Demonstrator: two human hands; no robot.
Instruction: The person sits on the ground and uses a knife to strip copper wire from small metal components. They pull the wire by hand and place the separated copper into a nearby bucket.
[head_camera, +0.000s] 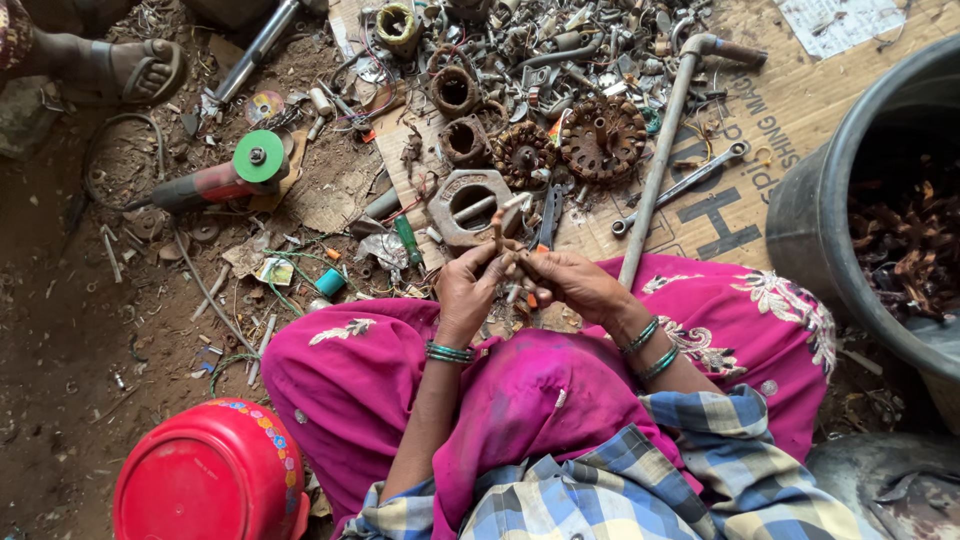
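My left hand (468, 290) and my right hand (575, 282) meet over my lap, above the pink cloth (520, 400) on my knees. The left hand grips a thin rod-like metal piece (497, 228) that sticks up past the fingers. My right hand pinches a small part with an orange bit (533, 297) right against the left hand. What exactly lies between the fingers is hidden. Both wrists wear green bangles.
Ahead lies a grey metal housing (468, 205), rusty motor stators (602, 137), a long pipe (655, 170) and a wrench (690, 182) on cardboard (800, 100). An angle grinder (245, 170) lies left. A black tub of scrap (900, 220) stands right, a red container (210, 475) lower left. Another person's sandalled foot (130, 68) is top left.
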